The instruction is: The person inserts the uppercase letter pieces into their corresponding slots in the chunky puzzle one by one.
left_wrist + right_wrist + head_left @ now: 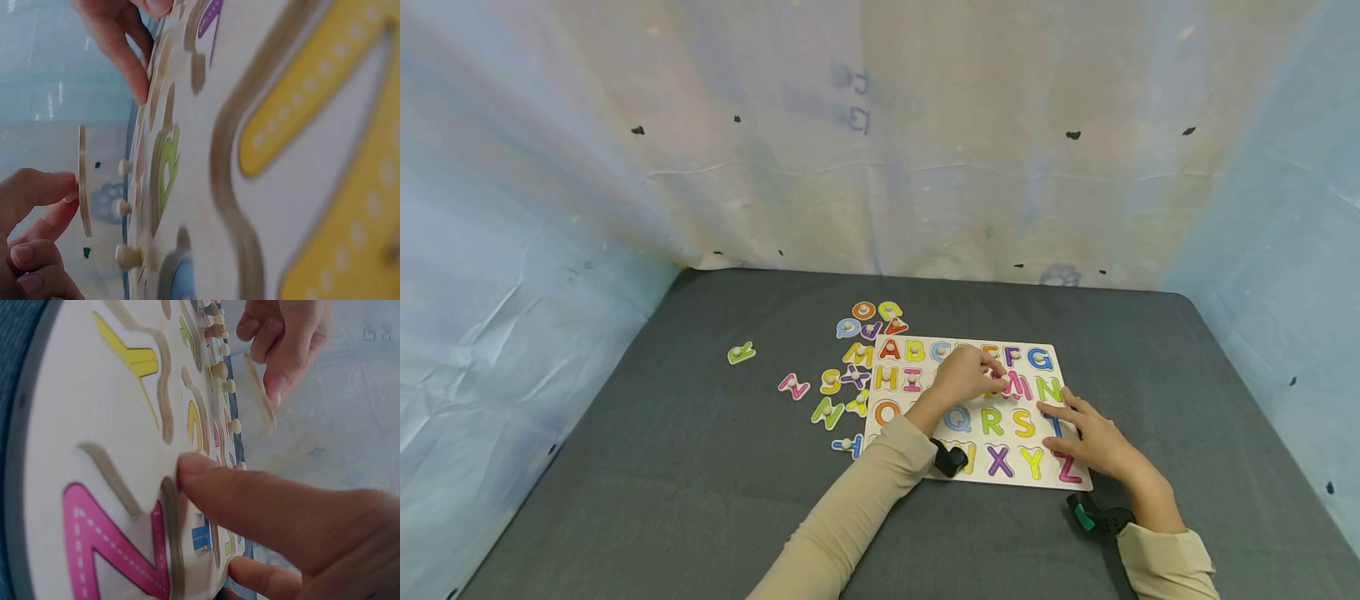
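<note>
A wooden alphabet puzzle board lies on the dark table, its upper slots holding knobbed letters such as the blue G. Over the second row, my left hand pinches a letter piece by its knob between thumb and finger. Edge-on in both wrist views, this piece stands clear of the board; from the head it overlaps the pink M slot. My right hand rests spread on the board's right edge, its fingers beside the blue T slot and the pink Z slot.
Left of the board lie several loose letters, among them a yellow one, a green N and a blue T. Farther left are a pink Z and a green letter. Pale sheeting hangs behind the table.
</note>
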